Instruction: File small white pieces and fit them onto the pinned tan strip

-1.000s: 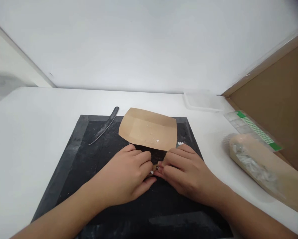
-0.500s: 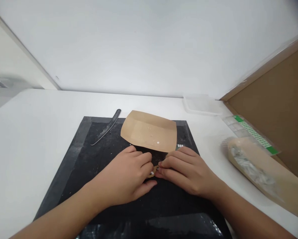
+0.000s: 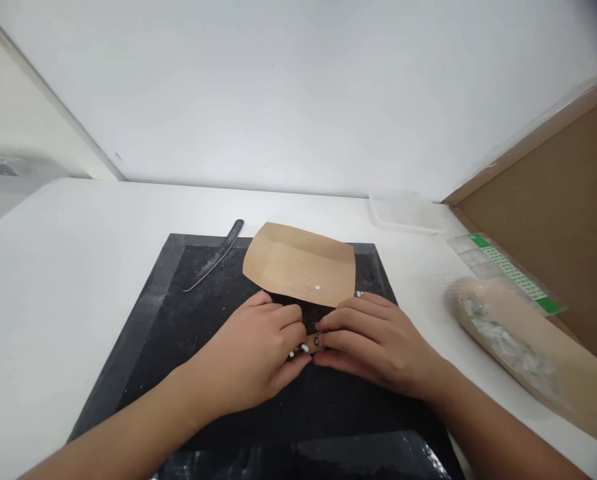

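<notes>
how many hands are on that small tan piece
2: the left hand at the left side of the small tan piece, the right hand at its right, both over the black mat. No others show.

— What sort of place can be made out?
— A small craft or assembly bench is suggested, though whether it is housed in a workshop or a home cannot be told.
— By what is that suggested?
— A white table [image 3: 93, 247] is backed by a plain white wall [image 3: 278, 100] and partly covered by a scuffed black mat [image 3: 158, 333]. A brown paper tray [image 3: 283, 260], dotted with white crumbs [image 3: 317, 287], and a curved dark tool [image 3: 221, 255] are laid there.
— And farther out?
— The right side is closed off by a brown panel [image 3: 548, 167]; near it, a clear plastic container [image 3: 408, 217] and packaged white pieces [image 3: 506, 343] are placed.
</notes>
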A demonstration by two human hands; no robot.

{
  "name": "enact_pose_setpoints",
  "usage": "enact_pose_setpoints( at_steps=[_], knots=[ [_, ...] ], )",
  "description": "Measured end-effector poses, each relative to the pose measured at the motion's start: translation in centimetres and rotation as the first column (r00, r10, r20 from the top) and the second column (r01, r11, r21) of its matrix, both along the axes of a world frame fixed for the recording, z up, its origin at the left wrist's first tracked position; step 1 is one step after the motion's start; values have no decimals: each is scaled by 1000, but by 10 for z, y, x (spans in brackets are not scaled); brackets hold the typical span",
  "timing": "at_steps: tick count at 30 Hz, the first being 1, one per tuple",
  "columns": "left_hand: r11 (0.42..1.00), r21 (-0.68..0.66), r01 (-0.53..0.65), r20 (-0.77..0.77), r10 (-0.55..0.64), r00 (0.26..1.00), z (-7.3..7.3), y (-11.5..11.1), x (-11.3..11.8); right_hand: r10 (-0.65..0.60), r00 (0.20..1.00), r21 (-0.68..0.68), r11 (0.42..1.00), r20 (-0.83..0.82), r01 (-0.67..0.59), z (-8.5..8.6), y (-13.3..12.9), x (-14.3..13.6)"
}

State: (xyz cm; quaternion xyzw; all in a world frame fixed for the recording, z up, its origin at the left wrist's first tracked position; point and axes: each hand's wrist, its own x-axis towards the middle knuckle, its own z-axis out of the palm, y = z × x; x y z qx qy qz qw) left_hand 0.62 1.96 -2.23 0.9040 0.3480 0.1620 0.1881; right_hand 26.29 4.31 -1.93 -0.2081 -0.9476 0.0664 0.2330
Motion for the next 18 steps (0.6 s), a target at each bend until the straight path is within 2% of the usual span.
enact_pose_setpoints(
  at_steps=[8, 18],
  knots=[
    [1000, -21, -17, 2, 17, 1000, -1, -2, -1, -12, 997, -102, 995, -75, 4, -4, 0, -2],
    [999, -28, -17, -28, 16, 999, -1, -1, 0, -30, 997, -119, 993, -72, 22, 0, 1, -1]
  ],
)
